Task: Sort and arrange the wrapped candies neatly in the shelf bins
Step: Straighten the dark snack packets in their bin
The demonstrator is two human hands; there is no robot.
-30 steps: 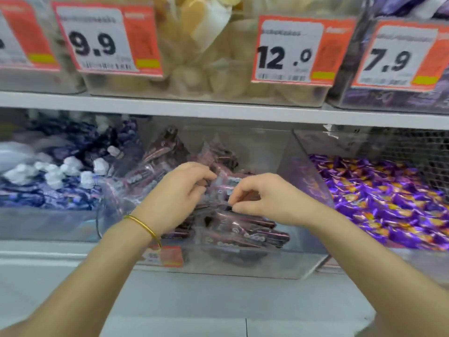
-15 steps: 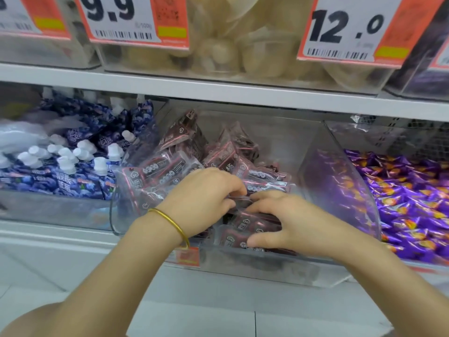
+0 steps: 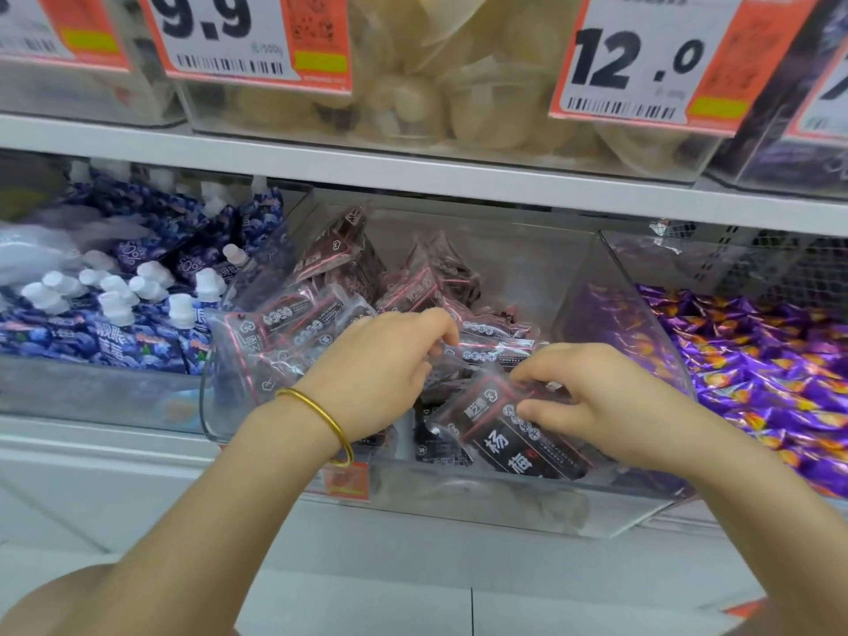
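Wrapped candies (image 3: 316, 314) heap in the middle bin (image 3: 482, 507). Right hand (image 3: 592, 406) pinches a near packet (image 3: 518, 438); left hand (image 3: 381, 374) curls its fingers into the heap, grip unclear. Tugging could spill slick packets forward.

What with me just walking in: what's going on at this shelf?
A person is tidying dark wrapped packets in the clear middle bin. The right hand pinches a front packet; the left hand, fingers curled, touches packets behind it, grip unclear. Many packets lie jumbled.

Orange price tags (image 3: 248, 36) above; blue spouted pouches (image 3: 114, 332) at left.
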